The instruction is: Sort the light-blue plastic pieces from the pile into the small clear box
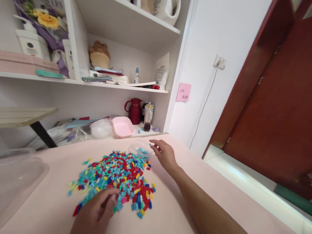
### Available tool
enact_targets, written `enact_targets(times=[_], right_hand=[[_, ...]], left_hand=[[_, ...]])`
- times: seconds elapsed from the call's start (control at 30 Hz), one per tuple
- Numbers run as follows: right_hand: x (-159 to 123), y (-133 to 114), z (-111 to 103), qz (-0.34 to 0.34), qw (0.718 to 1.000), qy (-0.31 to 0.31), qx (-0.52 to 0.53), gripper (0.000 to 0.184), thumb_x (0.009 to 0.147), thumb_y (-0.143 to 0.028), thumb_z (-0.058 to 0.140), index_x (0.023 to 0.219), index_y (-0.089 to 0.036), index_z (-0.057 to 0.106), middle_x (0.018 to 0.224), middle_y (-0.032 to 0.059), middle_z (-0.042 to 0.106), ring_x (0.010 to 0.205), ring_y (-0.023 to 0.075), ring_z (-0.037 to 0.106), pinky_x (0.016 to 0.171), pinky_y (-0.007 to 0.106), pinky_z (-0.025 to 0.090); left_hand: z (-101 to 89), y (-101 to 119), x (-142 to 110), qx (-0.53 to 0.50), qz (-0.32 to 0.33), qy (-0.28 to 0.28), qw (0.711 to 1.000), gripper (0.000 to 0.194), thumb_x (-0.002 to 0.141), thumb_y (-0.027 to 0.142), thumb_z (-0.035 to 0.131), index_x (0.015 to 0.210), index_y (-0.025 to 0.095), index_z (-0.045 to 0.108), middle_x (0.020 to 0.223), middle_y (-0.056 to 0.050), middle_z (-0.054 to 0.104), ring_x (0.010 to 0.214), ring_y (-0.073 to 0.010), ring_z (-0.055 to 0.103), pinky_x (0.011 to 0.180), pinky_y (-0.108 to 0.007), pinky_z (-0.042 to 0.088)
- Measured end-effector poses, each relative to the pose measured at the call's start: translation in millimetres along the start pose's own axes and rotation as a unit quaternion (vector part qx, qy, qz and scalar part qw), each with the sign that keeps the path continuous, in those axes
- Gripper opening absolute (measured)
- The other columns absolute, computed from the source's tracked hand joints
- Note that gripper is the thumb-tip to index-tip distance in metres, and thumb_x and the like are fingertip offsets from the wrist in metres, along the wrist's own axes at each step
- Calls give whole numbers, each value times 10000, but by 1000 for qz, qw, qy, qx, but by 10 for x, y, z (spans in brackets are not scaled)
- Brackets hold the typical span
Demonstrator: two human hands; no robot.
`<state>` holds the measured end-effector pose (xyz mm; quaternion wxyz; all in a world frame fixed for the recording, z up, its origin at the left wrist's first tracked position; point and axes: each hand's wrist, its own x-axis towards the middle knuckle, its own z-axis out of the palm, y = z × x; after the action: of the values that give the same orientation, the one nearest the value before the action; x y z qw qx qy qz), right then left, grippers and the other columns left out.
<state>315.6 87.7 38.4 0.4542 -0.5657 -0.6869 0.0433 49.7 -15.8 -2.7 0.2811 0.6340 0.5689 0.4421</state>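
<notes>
A heap of small plastic building blocks [117, 172] in light blue, red, yellow, green and dark blue is spread over the pink tabletop. My left hand [98, 208] is at the near edge of the heap, fingers curled and thumb close to the index finger; whatever they pinch is hidden. Beyond the heap, a clear plastic container [133, 147] has several light blue blocks inside. My right hand [164, 154] is at the container's right rim, with a tiny light blue block [150, 144] between its thumb and index fingertips.
A pink plastic basin [123, 126], a dark red jug [135, 111] and a bottle with dark liquid [147, 120] stand behind the table. At left is a large translucent bin [21, 182]. Shelves [122, 86] rise above, beside a white wall [204, 81].
</notes>
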Motion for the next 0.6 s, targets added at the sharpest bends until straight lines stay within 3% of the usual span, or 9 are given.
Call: enact_targets(times=[0.13,0.2,0.33,0.43,0.6], right_hand=[[10,8,-38,-34,999,12,17,382,918,-301,507,1294,-285,570,1055,34,650,702,128,611,714,270,480],[-7,-87,-75,-32,999,-2,23,315,926,-298,486,1210,-267,618,999,22,671,710,132,616,705,263,470],[-78,-296,-128,-9,986,-152,-71,212,907,-290,496,906,-264,707,810,-7,712,752,161,634,660,254,414],[-127,-349,-120,9,952,-256,-167,181,863,-293,542,869,-287,723,834,-7,731,799,183,637,638,261,369],[-166,-317,-61,16,925,-320,-206,187,821,-295,576,935,-320,722,950,-17,734,870,193,636,634,264,342]], left_hand=[[2,47,-20,8,-16,32,999,275,755,476,561,831,266,721,629,44,695,560,-127,642,567,-177,498],[-11,31,-5,22,-20,16,999,302,746,495,558,847,264,723,601,44,680,551,-132,644,548,-178,495],[-46,-57,48,33,-9,-24,999,320,745,515,558,868,265,717,638,36,701,567,-140,658,556,-186,507],[-49,-70,53,34,-2,-24,999,309,745,513,561,854,268,714,663,39,710,564,-138,656,563,-190,512],[-10,38,5,22,-7,17,1000,281,747,487,559,816,266,719,631,43,700,539,-134,638,545,-195,499]])
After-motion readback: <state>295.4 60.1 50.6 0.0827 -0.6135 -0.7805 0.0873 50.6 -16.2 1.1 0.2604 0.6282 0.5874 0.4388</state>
